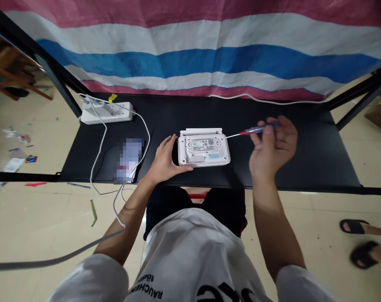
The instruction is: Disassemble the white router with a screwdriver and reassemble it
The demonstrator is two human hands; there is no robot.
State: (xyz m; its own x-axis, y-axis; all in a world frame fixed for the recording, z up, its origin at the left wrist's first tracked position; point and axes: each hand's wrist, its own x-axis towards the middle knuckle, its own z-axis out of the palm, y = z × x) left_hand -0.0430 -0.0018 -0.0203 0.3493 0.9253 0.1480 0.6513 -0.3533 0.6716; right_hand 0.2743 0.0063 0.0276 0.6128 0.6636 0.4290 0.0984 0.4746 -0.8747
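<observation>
A white Wi-Fi router (190, 160) lies upside down on the black tabletop, its labelled, vented underside facing up and its folded antenna along the far side. My left hand (164, 162) grips its left end, thumb along the near edge and fingers at the far left corner. In my right hand (273, 149) is a screwdriver (255, 130) with a red and translucent purplish handle, held nearly level. Its thin shaft points left, and the tip is at the router's far right corner. Whether the tip sits in a screw hole is too small to tell.
A white power strip (124, 111) with plugs stands at the back left. White cables loop past a blurred-out phone-like object (130, 157). A striped sheet (190, 63) hangs behind the table. Another person's sandalled feet (355, 226) are on the floor at right.
</observation>
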